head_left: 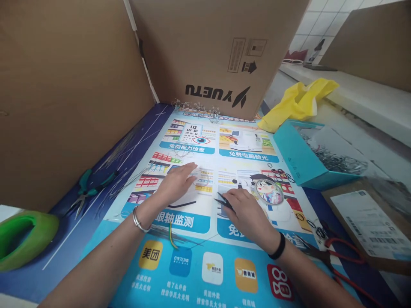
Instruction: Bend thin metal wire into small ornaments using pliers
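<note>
My left hand (177,184) is over the printed sheet (192,256), fingers stretched forward and thumb a little apart. Nothing can be made out in it. My right hand (248,210) is closed around a small dark tool (222,199) with two pointed, parted tips aimed left; its handle is hidden in the palm. A clear round dish (269,191) with something pinkish in it sits just beyond the right hand. Thin metal wires (160,232) and a yellow-green strand (172,237) lie below the left wrist.
Teal-handled pliers (84,192) and a green tape roll (27,237) lie left. Right are black rings (279,172), red-handled pliers (324,254), a teal box (298,160) of metal pieces and a yellow bag (297,102). Cardboard (205,51) walls the back.
</note>
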`<move>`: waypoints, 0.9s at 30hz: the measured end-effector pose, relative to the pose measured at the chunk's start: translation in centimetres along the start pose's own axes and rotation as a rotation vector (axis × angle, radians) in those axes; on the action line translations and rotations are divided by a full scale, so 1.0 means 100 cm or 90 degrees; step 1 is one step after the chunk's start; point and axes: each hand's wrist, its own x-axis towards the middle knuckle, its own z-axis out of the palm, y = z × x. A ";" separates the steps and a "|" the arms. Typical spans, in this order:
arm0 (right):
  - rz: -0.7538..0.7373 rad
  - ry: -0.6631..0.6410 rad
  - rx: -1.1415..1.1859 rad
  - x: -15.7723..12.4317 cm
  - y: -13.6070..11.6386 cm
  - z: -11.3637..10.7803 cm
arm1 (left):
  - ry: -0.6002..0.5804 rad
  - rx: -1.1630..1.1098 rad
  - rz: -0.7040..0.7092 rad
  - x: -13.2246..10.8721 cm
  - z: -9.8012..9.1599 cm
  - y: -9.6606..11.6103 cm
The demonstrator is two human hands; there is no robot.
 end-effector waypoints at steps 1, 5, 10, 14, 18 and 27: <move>-0.002 -0.005 -0.007 0.000 0.000 0.000 | -0.013 0.013 0.003 0.000 0.004 0.001; -0.005 -0.018 -0.027 0.000 0.001 0.001 | -0.060 0.036 0.010 0.002 0.016 0.006; -0.010 -0.027 -0.036 0.001 0.002 0.003 | -0.108 0.039 0.043 0.003 0.021 0.007; -0.015 -0.021 -0.039 0.001 0.002 0.003 | -0.099 0.045 0.033 -0.001 0.019 0.005; -0.019 -0.024 -0.051 0.000 0.003 0.002 | -0.095 0.049 0.005 -0.006 0.016 0.002; -0.027 -0.023 -0.078 0.000 0.002 0.000 | -0.093 0.038 0.076 -0.006 0.012 0.010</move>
